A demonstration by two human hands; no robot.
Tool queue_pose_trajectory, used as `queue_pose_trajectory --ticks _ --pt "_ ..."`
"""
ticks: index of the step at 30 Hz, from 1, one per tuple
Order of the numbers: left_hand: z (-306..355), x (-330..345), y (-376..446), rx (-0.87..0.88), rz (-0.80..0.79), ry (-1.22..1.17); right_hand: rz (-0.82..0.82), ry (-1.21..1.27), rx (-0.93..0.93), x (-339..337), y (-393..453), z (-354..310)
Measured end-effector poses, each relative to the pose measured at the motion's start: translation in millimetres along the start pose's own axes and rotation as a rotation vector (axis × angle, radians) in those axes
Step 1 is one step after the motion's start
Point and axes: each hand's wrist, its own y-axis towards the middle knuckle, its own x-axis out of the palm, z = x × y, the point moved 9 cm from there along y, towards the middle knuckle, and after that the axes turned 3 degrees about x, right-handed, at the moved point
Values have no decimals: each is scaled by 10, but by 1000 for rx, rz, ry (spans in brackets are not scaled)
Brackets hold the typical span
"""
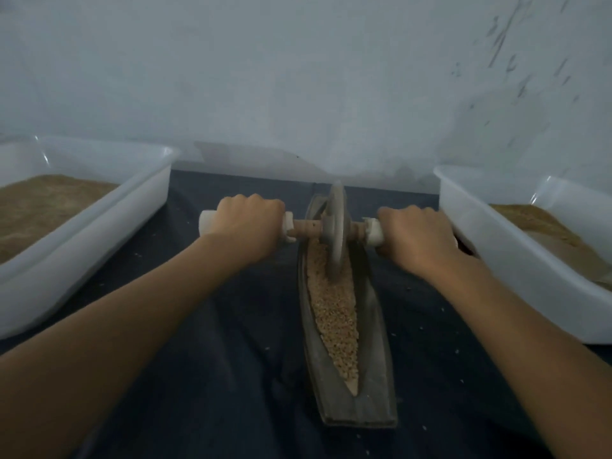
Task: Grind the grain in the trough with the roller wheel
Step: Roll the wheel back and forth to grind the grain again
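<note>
Both hands are wrapped around the white grips of the axle, the left hand [246, 226] on one side and the right hand [419, 241] on the other, fingers curled fully round so that equal weight bears down on each end. Between them the roller wheel [335, 233] stands upright on its edge, its rim sunk in the grain [334, 313]; gripping both sides probably keeps the disc from tipping as it rolls. The trough [344, 326] lies on the dark cloth [198, 359] between the forearms, its long axis running away from the person toward the wall, crosswise to the axle. The wheel sits toward the far end. Outside each hand stands a white tub [99, 226], another at the right [496, 233].
</note>
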Motion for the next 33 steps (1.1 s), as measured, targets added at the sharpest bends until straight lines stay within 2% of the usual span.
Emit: queue_pose_trajectory --ticks 3,5,6,8,10,12,14,21,24,27,28,31,32,33 --pt "52 -103 -429 25 -22 -23 126 -88 -93 -233 -486 -100" --pt "85 -192 -822 54 -59 -26 231 -3 -179 -530 -863 -200" --pt "137 -312 -996 107 -35 -12 215 54 -210 -602 -994 -219" --pt "261 -566 -1250 258 112 9 36 37 -198 -540 -1094 -218" --pt "255 -640 -1284 270 144 -19 -138 -12 -116 -335 -1105 -150" --pt "226 -483 -1097 187 69 21 -137 -13 -75 -262 -996 -132" --pt "125 -236 -763 68 10 18 -48 5 -60 -229 -759 -128" --pt "-126 230 121 -48 -25 -120 59 -110 -45 -80 240 -74" --pt "-59 173 29 -21 -51 -95 84 -93 -71 -107 103 -116" --pt "27 -12 -340 39 -78 -56 31 -42 -117 -161 -358 -140" --pt "72 -107 -495 85 -62 -17 -6 -14 -129 -172 -536 -137" --pt "299 -537 -938 310 164 62 -161 93 -117 -199 -978 -100" --pt "304 -625 -1003 315 185 49 -189 96 -118 -191 -1055 -92" --pt "295 -610 -1016 287 141 78 -202 83 -117 -181 -1089 -89"
